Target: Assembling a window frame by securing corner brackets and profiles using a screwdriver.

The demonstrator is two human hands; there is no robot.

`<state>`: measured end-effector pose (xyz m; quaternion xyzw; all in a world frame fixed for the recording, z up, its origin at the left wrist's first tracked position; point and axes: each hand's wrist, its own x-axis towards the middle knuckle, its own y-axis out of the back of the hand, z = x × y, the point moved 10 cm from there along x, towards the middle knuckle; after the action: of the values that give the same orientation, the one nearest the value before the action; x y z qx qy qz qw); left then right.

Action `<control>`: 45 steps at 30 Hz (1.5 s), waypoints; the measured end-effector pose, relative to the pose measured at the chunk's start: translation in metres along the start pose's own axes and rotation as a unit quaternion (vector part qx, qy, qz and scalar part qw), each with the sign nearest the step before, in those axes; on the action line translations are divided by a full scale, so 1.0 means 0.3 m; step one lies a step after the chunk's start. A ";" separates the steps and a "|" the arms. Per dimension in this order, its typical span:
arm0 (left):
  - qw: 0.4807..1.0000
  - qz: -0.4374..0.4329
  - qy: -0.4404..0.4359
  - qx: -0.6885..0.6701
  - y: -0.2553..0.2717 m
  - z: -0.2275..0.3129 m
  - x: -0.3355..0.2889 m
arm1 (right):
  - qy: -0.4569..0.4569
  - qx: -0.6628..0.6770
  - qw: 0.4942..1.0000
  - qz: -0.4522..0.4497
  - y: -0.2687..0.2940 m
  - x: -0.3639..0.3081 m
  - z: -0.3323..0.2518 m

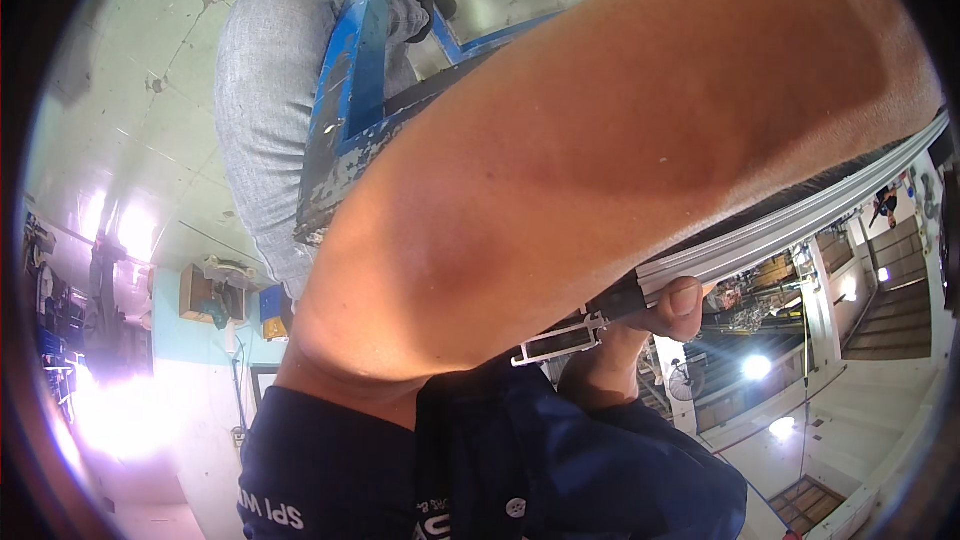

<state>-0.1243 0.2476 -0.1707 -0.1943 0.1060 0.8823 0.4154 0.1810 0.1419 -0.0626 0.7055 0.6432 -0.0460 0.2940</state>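
My left forearm [560, 180] fills the middle of the head view, running from the elbow at the left up to the right edge. Its hand lies outside the picture. Below that arm, my right hand [675, 314] is closed on a long ribbed silver aluminium profile [780, 232], the thumb showing beside it. Most of its fingers are hidden. The profile stretches toward the right edge, partly behind the forearm. A hollow rectangular profile end [556, 342] shows just left of the right hand; whether it belongs to the same piece I cannot tell.
A worn blue and grey metal frame [365, 55] stands beside my leg in light jeans [268, 105]. Pale tiled floor [150, 80] spreads at the left. A wooden box [205, 298] is at the lower left, and a fan [686, 378] at the lower right.
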 end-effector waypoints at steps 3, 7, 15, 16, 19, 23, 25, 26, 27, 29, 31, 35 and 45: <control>1.000 -0.001 0.000 -0.001 0.001 0.004 -0.002 | -0.001 0.012 1.000 -0.010 0.016 0.002 0.015; 1.000 -0.001 0.002 -0.001 0.004 0.006 -0.006 | 0.010 0.008 1.000 0.000 0.021 0.002 0.006; 1.000 -0.003 0.008 0.009 0.015 -0.004 -0.015 | 0.018 -0.017 1.000 -0.015 0.013 0.010 -0.001; 1.000 -0.004 0.009 0.011 0.016 -0.004 -0.015 | 0.016 -0.015 1.000 -0.014 0.005 0.014 -0.004; 1.000 -0.011 0.010 0.017 0.012 -0.010 -0.019 | 0.071 -0.086 0.991 -0.067 -0.049 0.022 -0.049; 0.999 -0.027 0.010 0.029 -0.013 -0.002 -0.020 | 0.089 -0.105 0.987 -0.088 -0.065 0.023 -0.061; 0.998 -0.039 0.009 0.041 -0.037 0.014 -0.021 | 0.055 -0.054 0.995 -0.067 -0.043 0.024 -0.047; 0.998 -0.046 0.010 0.045 -0.047 0.013 -0.023 | 0.037 -0.031 0.997 -0.056 -0.034 0.020 -0.034; 0.997 -0.053 0.010 0.050 -0.057 0.012 -0.020 | 0.020 -0.006 0.999 -0.044 -0.029 0.019 -0.019; 0.996 -0.071 0.009 0.060 -0.086 0.017 -0.012 | 0.049 -0.051 0.997 -0.024 -0.038 -0.010 -0.026; 0.993 -0.090 0.005 0.076 -0.114 0.030 0.001 | 0.065 -0.147 0.986 -0.044 -0.077 -0.015 -0.057; 0.985 -0.152 0.005 0.077 -0.221 0.045 -0.010 | 0.012 -0.182 0.983 0.020 -0.073 -0.027 -0.075; 0.924 -0.383 0.004 -0.004 -0.393 0.191 -0.070 | 0.290 -0.190 0.923 0.166 -0.105 -0.044 -0.271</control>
<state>-0.0355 0.3275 -0.1131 -0.2253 0.0217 0.6559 0.7201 0.1239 0.1688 -0.0012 0.7158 0.5705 0.3331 0.2263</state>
